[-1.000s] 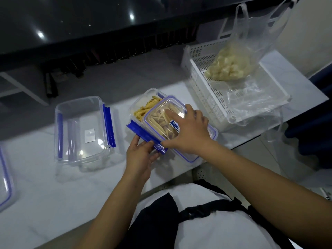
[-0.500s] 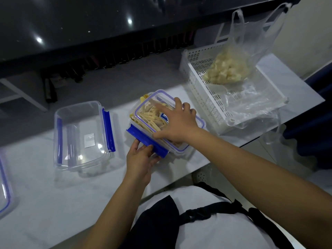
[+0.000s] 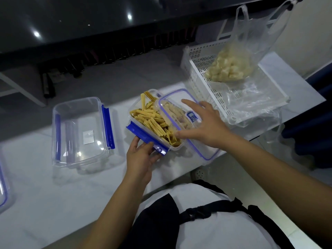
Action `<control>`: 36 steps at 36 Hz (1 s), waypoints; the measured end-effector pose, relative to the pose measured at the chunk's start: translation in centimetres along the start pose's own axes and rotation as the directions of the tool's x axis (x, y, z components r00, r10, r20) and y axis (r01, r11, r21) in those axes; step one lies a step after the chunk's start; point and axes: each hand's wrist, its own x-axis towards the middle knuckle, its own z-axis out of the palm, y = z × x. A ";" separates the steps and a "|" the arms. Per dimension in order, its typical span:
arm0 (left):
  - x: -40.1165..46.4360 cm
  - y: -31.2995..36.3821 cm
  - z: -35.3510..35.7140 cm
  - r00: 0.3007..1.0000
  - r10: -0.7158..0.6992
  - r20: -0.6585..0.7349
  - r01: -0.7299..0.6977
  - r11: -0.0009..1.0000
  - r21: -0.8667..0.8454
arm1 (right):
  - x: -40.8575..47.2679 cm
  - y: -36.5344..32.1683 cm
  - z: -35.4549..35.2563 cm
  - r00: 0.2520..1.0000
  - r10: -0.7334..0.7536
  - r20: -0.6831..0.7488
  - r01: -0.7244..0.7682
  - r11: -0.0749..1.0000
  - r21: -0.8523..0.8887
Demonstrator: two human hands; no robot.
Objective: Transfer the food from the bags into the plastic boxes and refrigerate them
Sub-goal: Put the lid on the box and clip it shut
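- Head view: a filled box point(image 3: 156, 121) of yellow food strips point(image 3: 154, 121) stands on the white counter point(image 3: 53, 203), close to its near edge and just left of the white basket point(image 3: 231, 97).
- Left hand point(image 3: 140, 159): fingers curled onto the blue clip point(image 3: 145, 136) at the box's near-left side, holding it.
- Right hand point(image 3: 204, 126): fingers spread wide and fairly straight, lying flat on the clear lid point(image 3: 188, 123); no curl round its rim is visible.
- Lid position: skewed and offset to the right, covering only part of the box; its near-right corner looks to project past the counter's near edge.
- Risk 1: pressing now would probably seat the lid crooked, because its rim is not lined up with the box rim.
- Risk 2: strips standing above the rim at the far-left corner may be trapped or crushed under the seal and keep the clips from closing.
- Risk 3: a sideways push could slide the box off the near edge.
- Orientation: the box's long axis runs diagonally, from the far-left toward the near-right; the lid's long axis runs roughly parallel.
- Remaining: an empty box point(image 3: 80, 130) stands further left; a bag of pale chunks point(image 3: 231, 67) sits in the basket, not yet emptied.
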 end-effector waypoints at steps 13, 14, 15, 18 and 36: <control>0.4 -0.3 -0.2 0.998 -0.032 -0.044 0.032 0.999 -0.020 | -4.8 3.6 1.4 0.999 0.036 0.009 -0.029 0.912 -0.409; 0.4 -0.3 -0.2 0.999 -0.031 -0.043 0.031 0.999 -0.018 | -4.5 3.4 1.7 0.999 0.038 0.008 -0.031 0.912 -0.408; 0.4 -0.3 -0.2 0.999 -0.030 -0.038 0.030 0.999 -0.012 | -4.2 3.3 2.1 0.999 0.036 0.008 -0.030 0.910 -0.412; 0.4 -0.2 -0.2 0.999 -0.034 -0.031 0.034 0.999 -0.007 | -3.3 2.8 2.8 1.000 0.023 0.002 -0.020 0.899 -0.438; 0.0 0.2 -0.1 0.998 -0.047 -0.028 0.046 0.998 -0.043 | -3.1 1.7 1.1 0.999 -0.041 0.013 0.043 0.916 -0.398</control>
